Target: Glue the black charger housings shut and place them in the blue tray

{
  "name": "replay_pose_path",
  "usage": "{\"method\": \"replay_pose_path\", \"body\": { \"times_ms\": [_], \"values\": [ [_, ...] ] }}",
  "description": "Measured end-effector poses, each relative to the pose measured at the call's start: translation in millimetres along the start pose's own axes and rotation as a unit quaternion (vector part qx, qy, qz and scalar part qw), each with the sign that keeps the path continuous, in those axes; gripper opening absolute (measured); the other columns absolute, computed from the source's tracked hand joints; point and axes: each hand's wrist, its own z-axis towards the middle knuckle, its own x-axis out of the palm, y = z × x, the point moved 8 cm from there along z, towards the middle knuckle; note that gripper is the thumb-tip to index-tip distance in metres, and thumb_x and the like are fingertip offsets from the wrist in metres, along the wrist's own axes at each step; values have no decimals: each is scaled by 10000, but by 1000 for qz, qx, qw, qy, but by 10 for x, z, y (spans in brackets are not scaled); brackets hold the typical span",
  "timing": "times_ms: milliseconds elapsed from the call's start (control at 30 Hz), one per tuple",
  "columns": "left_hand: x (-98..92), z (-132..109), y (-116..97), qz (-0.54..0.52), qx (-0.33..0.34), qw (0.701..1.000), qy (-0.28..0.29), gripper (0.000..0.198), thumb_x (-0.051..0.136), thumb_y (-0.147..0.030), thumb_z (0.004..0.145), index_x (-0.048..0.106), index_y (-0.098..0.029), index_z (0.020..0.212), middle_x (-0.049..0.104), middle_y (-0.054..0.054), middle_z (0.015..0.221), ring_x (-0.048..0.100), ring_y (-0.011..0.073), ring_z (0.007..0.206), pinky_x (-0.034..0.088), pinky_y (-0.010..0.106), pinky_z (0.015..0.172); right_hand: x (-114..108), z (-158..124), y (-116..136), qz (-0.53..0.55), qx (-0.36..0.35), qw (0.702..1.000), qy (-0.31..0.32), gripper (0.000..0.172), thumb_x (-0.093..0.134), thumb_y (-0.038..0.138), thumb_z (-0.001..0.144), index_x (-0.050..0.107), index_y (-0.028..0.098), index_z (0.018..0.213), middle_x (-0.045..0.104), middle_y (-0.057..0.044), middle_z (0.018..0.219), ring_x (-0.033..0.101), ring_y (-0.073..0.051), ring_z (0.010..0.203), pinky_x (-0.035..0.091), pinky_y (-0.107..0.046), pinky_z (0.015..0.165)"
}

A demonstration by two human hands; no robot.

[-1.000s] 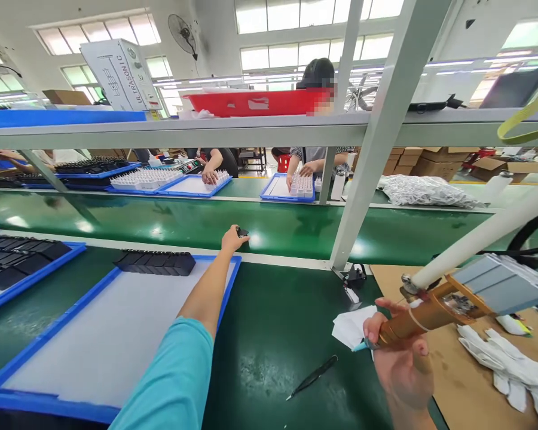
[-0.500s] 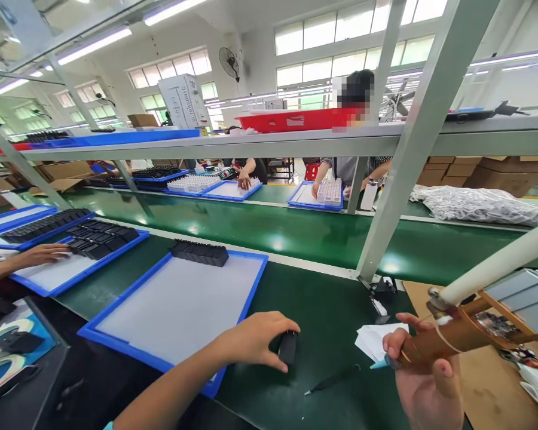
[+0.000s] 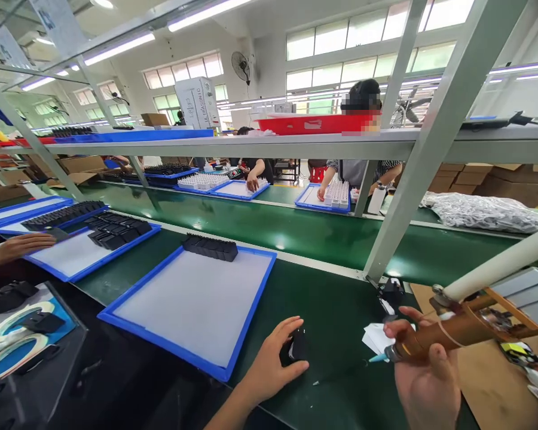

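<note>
My left hand (image 3: 271, 365) has its thumb and fingers around the sides of a small black plastic case (image 3: 299, 345) on the green bench. Wrapped in my right hand (image 3: 424, 385) is an amber glue dispenser (image 3: 434, 341), its blue nozzle (image 3: 377, 358) pointing left toward the case, with a gap between them. Between the hands lies a thin dark tool like tweezers (image 3: 338, 374), pale at its tip. A folded white paper (image 3: 375, 338) rests behind the nozzle. Left of my left hand, a blue-rimmed tray (image 3: 192, 304) carries a row of black cases (image 3: 210, 247) along its far edge.
At far left, a co-worker's hand (image 3: 24, 246) is beside another tray (image 3: 72, 276) of black cases. Tape rolls (image 3: 15, 358) lie in front. A slanted metal post (image 3: 412, 197) rises behind the bench by a green conveyor belt (image 3: 251, 221). Other people work across it.
The view has shifted slightly. My left forearm now comes in from nearer the bottom middle, the hand still at the black case. The co-worker's hand has moved left, away from the tray's cases.
</note>
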Motion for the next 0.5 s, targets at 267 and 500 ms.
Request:
{"method": "replay_pose_path", "body": {
  "times_ms": [267,500],
  "values": [
    [25,-15,133,-11,29,994,-101,592,670,-317,816,436,-291,1359,484,89,1406,509,252,1267,490,426,1004,228,-66,73,-51,-73,996,10,259,608,439,830,530,241,977,597,-28,1055,627,-133,660,460,-308,635],
    [-194,-58,289,-61,1,982,-176,275,540,-382,912,643,-197,1089,646,104,1220,624,236,1129,528,391,946,466,-131,29,12,-52,998,23,227,566,443,857,545,261,991,583,-7,1013,558,-91,552,422,-277,544]
  ]
}}
